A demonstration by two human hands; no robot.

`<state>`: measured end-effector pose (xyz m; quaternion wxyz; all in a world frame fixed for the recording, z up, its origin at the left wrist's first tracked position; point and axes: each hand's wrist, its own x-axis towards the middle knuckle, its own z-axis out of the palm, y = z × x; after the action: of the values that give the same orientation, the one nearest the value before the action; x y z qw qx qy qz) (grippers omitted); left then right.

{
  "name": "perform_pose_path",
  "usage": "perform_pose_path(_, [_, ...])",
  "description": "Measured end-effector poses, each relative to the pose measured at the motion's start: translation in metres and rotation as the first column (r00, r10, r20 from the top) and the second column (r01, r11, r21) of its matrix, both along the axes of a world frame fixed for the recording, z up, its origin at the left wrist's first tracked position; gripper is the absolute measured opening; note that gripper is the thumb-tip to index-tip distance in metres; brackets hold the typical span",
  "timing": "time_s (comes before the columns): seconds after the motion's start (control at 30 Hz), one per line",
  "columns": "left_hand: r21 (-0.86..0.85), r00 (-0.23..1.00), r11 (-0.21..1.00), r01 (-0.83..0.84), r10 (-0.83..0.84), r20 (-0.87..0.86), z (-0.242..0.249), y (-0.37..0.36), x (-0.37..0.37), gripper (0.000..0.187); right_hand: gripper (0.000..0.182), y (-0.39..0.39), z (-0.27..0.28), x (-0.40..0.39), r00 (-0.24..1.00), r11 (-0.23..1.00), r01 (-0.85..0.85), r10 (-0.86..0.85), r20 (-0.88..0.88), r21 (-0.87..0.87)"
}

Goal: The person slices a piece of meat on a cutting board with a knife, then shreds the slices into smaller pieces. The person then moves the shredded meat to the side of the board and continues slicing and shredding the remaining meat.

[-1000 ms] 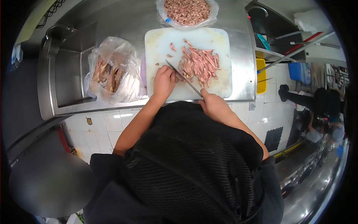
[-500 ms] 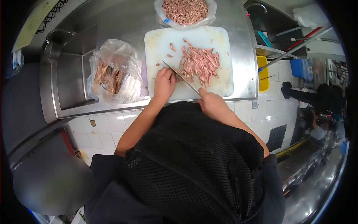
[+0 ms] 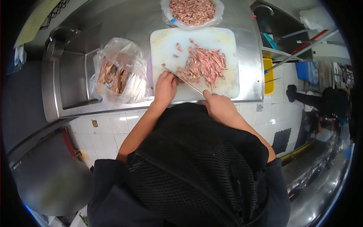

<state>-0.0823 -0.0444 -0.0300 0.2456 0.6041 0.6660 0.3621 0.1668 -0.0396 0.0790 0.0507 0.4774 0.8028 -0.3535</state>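
Observation:
My right hand (image 3: 220, 107) is wrapped round the handle of a knife (image 3: 193, 88), whose thin blade slants up and left across a white cutting board (image 3: 162, 41). Beside the blade, my left hand (image 3: 165, 87) rests on the board with curled fingers over a piece of meat, mostly hidden under the fingertips. To the right of the blade lies a loose pile of pinkish meat strips (image 3: 207, 63). A few small scraps (image 3: 178, 47) are scattered at the upper left of the board.
Left of the board, a clear plastic bag (image 3: 132, 56) holds larger brown meat pieces (image 3: 113, 77), next to a steel sink (image 3: 77, 77). Behind the board sits a bag of chopped meat (image 3: 192, 11). A yellow bin (image 3: 269, 77) stands at right; another person (image 3: 325, 102) is farther off.
The knife tip has moved slightly left and lower over the board, close to my left fingers. Both hands keep nearly the same places, while the whole view has shifted a little.

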Motion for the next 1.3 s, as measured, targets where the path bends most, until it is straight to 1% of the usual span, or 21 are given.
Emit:
perform_pose_path(0.07, [-0.005,0.993,0.997,0.077,-0.077,-0.085,-0.013,0.002,-0.001,0.004,0.023,-0.007,-0.024,-0.001,1.0,0.999,0.015,-0.014,0.025,-0.047])
perform_pose_path(0.17, [-0.053,0.998,0.998,0.038,-0.041,-0.055,-0.013,0.005,0.001,0.004,0.027,0.002,-0.066,-0.005,1.0,1.0,0.028,-0.028,-0.014,0.002])
perform_pose_path(0.23, [-0.064,0.998,0.998,0.024,-0.027,-0.051,-0.012,0.006,0.003,0.005,0.035,0.011,-0.07,-0.017,0.989,0.994,0.055,-0.041,-0.146,0.092])
perform_pose_path(0.3, [-0.074,0.999,0.997,0.016,-0.019,-0.047,-0.009,0.007,0.007,0.005,0.039,0.022,-0.059,-0.022,0.988,0.995,0.046,-0.033,-0.148,0.089])
perform_pose_path(0.37, [-0.166,0.999,0.986,-0.014,0.021,0.041,-0.006,0.006,0.006,0.004,0.044,0.027,-0.035,-0.025,0.988,0.996,0.023,-0.011,-0.153,0.081])
perform_pose_path(0.4, [-0.166,0.999,0.986,-0.014,0.021,0.04,-0.006,0.003,0.004,0.004,0.04,0.023,-0.02,-0.023,0.993,0.995,0.022,-0.009,-0.121,0.1])
perform_pose_path(0.47, [-0.116,0.984,0.992,-0.049,0.068,0.166,-0.01,-0.001,0.004,0.004,0.036,0.014,0.002,-0.016,0.997,0.993,0.013,-0.003,-0.076,0.121])
perform_pose_path(0.5, [-0.119,0.982,0.991,-0.056,0.076,0.174,-0.01,-0.002,0.004,0.004,0.032,0.01,0.009,-0.011,1.0,0.997,-0.018,0.019,-0.019,0.081])
perform_pose_path(0.57, [0.027,0.998,0.998,0.054,-0.053,-0.032,-0.013,-0.012,0.001,0.006,0.028,0.001,0.011,-0.003,0.997,0.998,-0.062,0.061,0.038,0.023])
perform_pose_path(0.6, [0.016,0.999,0.999,0.044,-0.043,-0.03,-0.012,-0.014,0.001,0.006,0.026,-0.002,0.007,0.0,0.997,0.998,-0.057,0.056,0.06,0.019])
perform_pose_path(0.67, [0.087,0.997,0.995,0.053,-0.048,-0.06,-0.011,-0.012,0.005,0.006,0.024,-0.006,-0.014,0.002,0.995,0.999,-0.048,0.048,0.083,0.004])
perform_pose_path(0.73, [0.048,0.995,0.996,0.07,-0.066,-0.08,-0.016,-0.015,0.004,0.006,0.024,-0.006,-0.049,0.003,1.0,1.0,-0.007,0.007,-0.001,0.018])
perform_pose_path(0.8, [0.046,0.992,0.997,0.068,-0.062,-0.11,-0.017,-0.006,0.005,0.005,0.024,0.003,-0.057,-0.003,1.0,0.999,-0.009,0.009,0.009,0.051])
perform_pose_path(0.87, [0.074,0.996,0.996,0.052,-0.046,-0.082,-0.017,-0.01,0.006,0.003,0.025,0.007,-0.058,-0.012,1.0,0.998,-0.001,0.001,0.01,0.068])
perform_pose_path(0.97, [0.05,1.0,0.998,0.028,-0.027,-0.014,-0.019,-0.011,0.005,0.002,0.024,0.018,-0.036,-0.016,0.995,0.995,0.001,0.008,-0.097,0.098])
perform_pose_path(1.0, [0.046,0.999,0.998,0.031,-0.03,-0.017,-0.019,-0.013,0.004,0.002,0.024,0.019,-0.016,-0.016,0.999,0.997,-0.027,0.03,-0.036,0.072])
perform_pose_path(1.07, [-0.044,0.98,0.998,-0.04,0.047,0.192,-0.02,-0.014,0.004,0.002,0.024,0.012,-0.001,-0.01,0.998,0.997,-0.059,0.058,0.031,0.047])
perform_pose_path(1.1, [-0.047,0.979,0.998,-0.049,0.057,0.198,-0.02,-0.014,0.006,0.002,0.024,0.005,0.002,-0.004,0.998,0.998,-0.05,0.049,0.04,0.023])
perform_pose_path(1.17, [0.105,0.997,0.993,0.056,-0.05,-0.053,-0.018,-0.016,0.006,0.002,0.024,0.002,-0.008,-0.001,0.997,0.998,-0.054,0.055,0.052,-0.008])
perform_pose_path(1.23, [0.112,0.996,0.992,0.058,-0.05,-0.078,-0.018,-0.018,0.006,0.002,0.025,-0.005,-0.05,-0.002,0.999,1.0,0.013,-0.012,-0.036,0.017])
perform_pose_path(1.3, [0.146,0.993,0.987,0.063,-0.048,-0.107,-0.016,-0.011,0.01,0.003,0.026,0.003,-0.065,-0.015,0.999,0.999,0.009,-0.007,-0.046,0.034])
